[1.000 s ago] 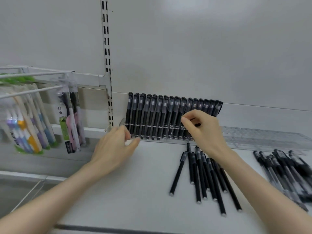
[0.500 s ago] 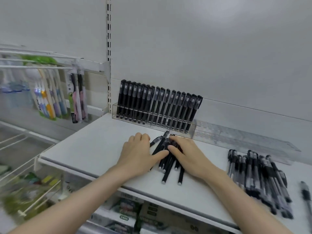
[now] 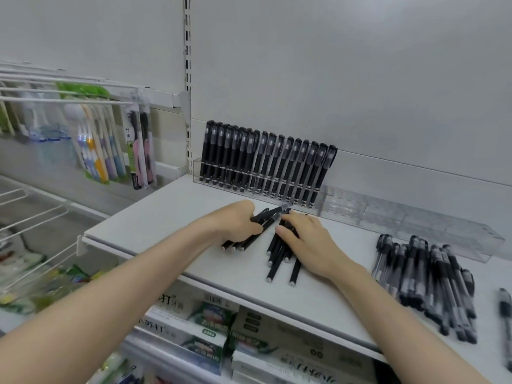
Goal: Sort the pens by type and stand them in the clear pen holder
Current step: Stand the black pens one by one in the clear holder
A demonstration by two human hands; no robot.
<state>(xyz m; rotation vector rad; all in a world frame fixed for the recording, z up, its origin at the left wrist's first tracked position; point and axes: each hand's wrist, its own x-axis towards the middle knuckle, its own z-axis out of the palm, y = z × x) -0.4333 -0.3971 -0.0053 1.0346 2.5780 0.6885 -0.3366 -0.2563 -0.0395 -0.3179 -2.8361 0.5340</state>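
Nearby, the shelf (image 3: 166, 217) has its front edge under both forearms, with bare room left of the hands. Behind them a pen row (image 3: 263, 164) stands in the holder's (image 3: 401, 221) left end, and a clear-barrelled pile (image 3: 432, 278) lies well right. Left grip (image 3: 238, 223) clenches a slanted pen bundle (image 3: 267, 217); right grip (image 3: 307, 239) rests flat on loose pens (image 3: 277, 261).

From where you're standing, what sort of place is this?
Most likely a shop aisle. Packaged toothbrushes hang on wire hooks, a row of black pens stands in a clear pen holder on a white shelf, and boxed goods with a barcode sit underneath.
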